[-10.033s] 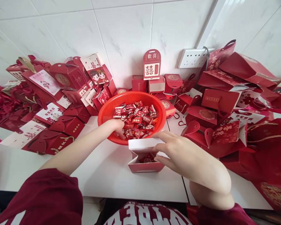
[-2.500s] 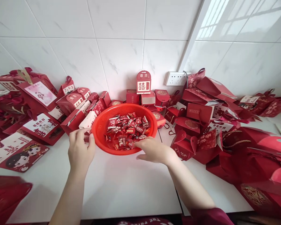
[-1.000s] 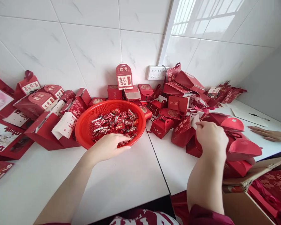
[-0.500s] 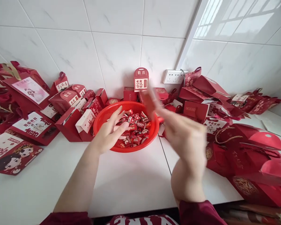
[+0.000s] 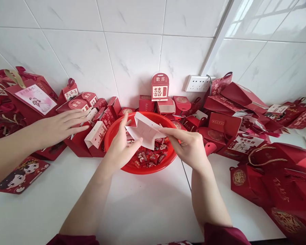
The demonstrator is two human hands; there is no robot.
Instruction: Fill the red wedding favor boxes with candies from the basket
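A small paper box (image 5: 148, 132), its pale inner side showing and its flaps spread, is held above the red plastic basket (image 5: 145, 171). My left hand (image 5: 123, 146) grips its left edge between thumb and fingers. On its right side, my right hand (image 5: 187, 144) pinches the flap. Beneath it, red wrapped candies (image 5: 151, 158) fill the basket. The box hides part of them.
Another person's hand (image 5: 63, 124) reaches in from the left over red boxes (image 5: 95, 134). Red gift boxes and bags (image 5: 224, 132) line the tiled wall. A power strip (image 5: 199, 83) is on the wall. More red bags (image 5: 275, 183) lie at the right.
My right hand has come down to the basket, and the pale-sided box is now between both my hands. Another person's arm has entered from the left. The view has shifted slightly.
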